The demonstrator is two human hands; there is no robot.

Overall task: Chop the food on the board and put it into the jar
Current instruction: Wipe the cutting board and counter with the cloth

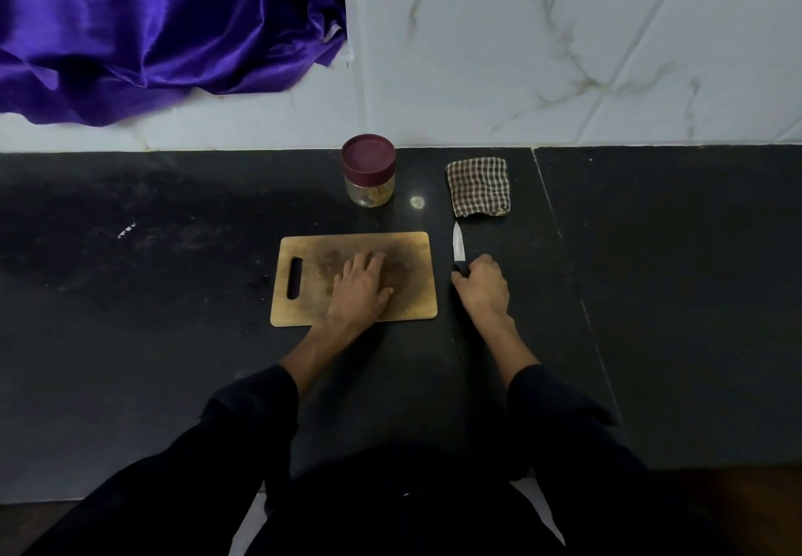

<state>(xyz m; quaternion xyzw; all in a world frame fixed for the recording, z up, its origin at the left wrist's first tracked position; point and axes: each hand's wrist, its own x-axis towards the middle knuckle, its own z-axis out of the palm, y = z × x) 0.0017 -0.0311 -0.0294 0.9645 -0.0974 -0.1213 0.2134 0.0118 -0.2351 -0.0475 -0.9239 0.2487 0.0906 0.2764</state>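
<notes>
Fingers [369, 261] of the left hand [360, 290] lie flat and slightly spread on the middle of the cutting board [304, 295], palm down, most likely to steady the board or cover the food. No food shows clearly on the wood, only dark staining around the hand, so whatever is to be chopped is either under the palm or too small to make out. Beside the board's right edge, the right hand [481, 284] is curled around the black handle of a small knife [458, 245], whose blade lies on the tabletop [651, 295] pointing toward the back wall; the hold looks like the start of picking it up for cutting. Toward the back edge of the tabletop stands the jar [369, 171], upright, its maroon lid on, with some brownish contents at the bottom. It would have to be opened before anything goes in. To its right a folded checked cloth [478, 186] lies near the knife tip, probably kept handy for wiping.
</notes>
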